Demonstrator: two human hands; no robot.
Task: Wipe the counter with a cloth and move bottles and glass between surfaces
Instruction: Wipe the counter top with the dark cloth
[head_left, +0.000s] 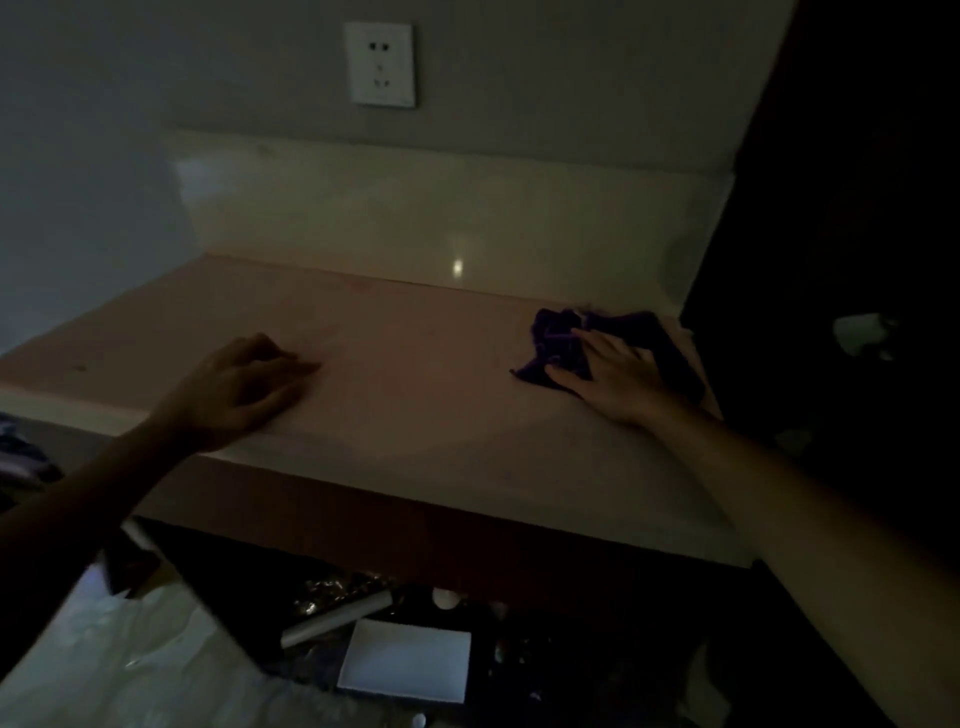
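Right hand (613, 376) presses flat on the dark cloth (558, 340) near the counter's (415, 364) far right corner. Left hand (244, 384) rests near the front left edge, fingers loosely curled, holding nothing. Cloth looks soft, light; palm pressure should drag it.

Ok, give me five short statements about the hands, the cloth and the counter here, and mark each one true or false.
1. The right hand presses flat on the dark purple cloth. True.
2. The cloth lies at the left end of the counter. False: it lies near the right end, close to the back wall.
3. The left hand holds a bottle. False: it holds nothing; its fingertips rest on the bare counter.
4. A white wall socket sits on the wall above the counter. True.
5. Several glasses stand on the counter between the hands. False: no glass or bottle shows on the counter.
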